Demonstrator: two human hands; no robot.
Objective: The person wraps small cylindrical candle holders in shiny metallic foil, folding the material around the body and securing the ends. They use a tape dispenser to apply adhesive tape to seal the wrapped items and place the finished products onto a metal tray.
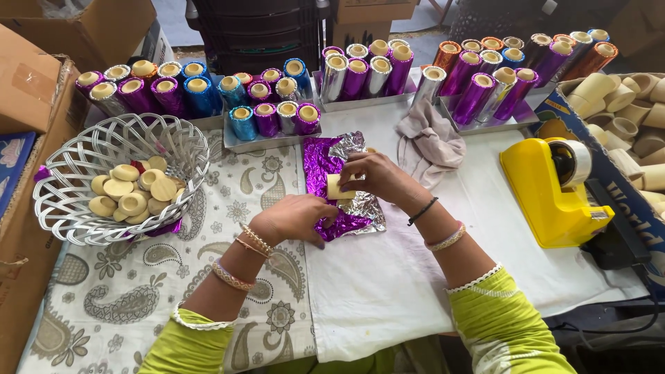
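Note:
A sheet of purple and silver foil (325,163) lies on the white cloth in the middle of the table. A small cream cylinder (337,185) rests on it. My right hand (374,177) pinches that cylinder from above and the right. My left hand (294,218) presses down on the near edge of the foil, its fingers curled over the purple corner. Both wrists carry bangles.
A white wire basket (66,187) of cream caps sits at the left. Metal trays (239,144) of foil-wrapped tubes line the back. A beige rag (429,142) lies right of the foil. A yellow tape dispenser (551,190) and a box of bare cream tubes (623,111) stand at right.

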